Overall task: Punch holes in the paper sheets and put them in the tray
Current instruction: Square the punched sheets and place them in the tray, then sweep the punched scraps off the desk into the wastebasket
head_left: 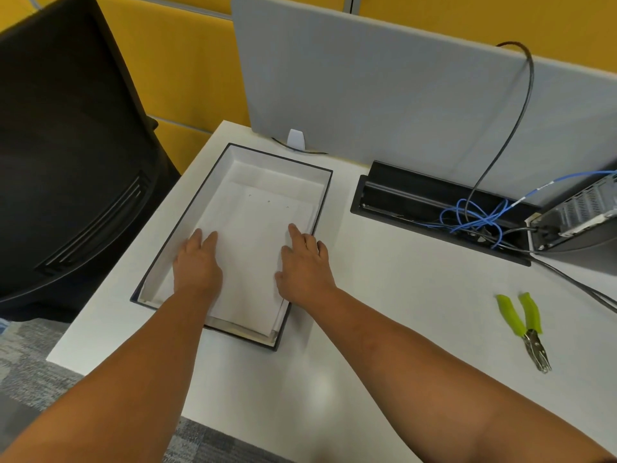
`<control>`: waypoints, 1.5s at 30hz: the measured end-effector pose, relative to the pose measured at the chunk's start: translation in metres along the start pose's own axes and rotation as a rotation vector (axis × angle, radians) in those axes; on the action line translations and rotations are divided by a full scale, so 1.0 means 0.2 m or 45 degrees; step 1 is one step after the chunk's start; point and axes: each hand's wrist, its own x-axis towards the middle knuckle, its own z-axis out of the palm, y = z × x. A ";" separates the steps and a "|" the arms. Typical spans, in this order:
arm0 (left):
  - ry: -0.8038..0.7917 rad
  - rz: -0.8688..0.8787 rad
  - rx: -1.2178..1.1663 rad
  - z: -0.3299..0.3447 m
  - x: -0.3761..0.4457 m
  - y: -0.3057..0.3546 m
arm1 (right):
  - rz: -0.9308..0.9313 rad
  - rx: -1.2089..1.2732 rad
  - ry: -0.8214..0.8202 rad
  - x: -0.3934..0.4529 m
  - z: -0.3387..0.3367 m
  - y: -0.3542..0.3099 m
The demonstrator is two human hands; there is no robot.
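Observation:
A white tray with a dark rim [325, 192] lies on the white desk at the left. Inside it rests a white paper sheet [253, 248] with three small punched holes near its far edge. My left hand [197, 265] lies flat on the sheet's left side, fingers together and pointing away. My right hand [305, 262] presses on the sheet's right edge, next to the tray's right wall, fingers spread. Neither hand holds anything. A hole punch with green handles [524, 325] lies on the desk far to the right, apart from both hands.
A grey divider panel [384, 95] stands behind the desk. An open black cable box [417, 198] with blue and black cables sits at the back right beside a computer case [581, 215]. A black chair [73, 155] stands left of the desk.

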 end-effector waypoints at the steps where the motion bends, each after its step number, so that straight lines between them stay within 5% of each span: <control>1: 0.002 0.008 0.012 0.00 0.00 0.01 | -0.018 0.025 0.031 -0.01 0.00 0.01; 6: 0.065 0.028 -0.091 -0.02 0.00 0.09 | -0.017 0.181 0.228 -0.04 -0.06 0.02; 10: 0.111 0.036 -0.308 -0.04 -0.02 0.20 | 0.006 0.200 0.240 -0.08 -0.11 0.07; 25: 0.138 0.349 -0.362 -0.04 -0.20 0.70 | 0.243 0.243 0.314 -0.35 -0.24 0.38; 38: -0.077 0.569 -0.373 0.17 -0.48 1.14 | 0.573 0.238 0.348 -0.74 -0.19 0.85; 45: -0.273 0.539 -0.136 0.31 -0.57 1.21 | 0.694 0.301 0.394 -0.90 -0.09 1.05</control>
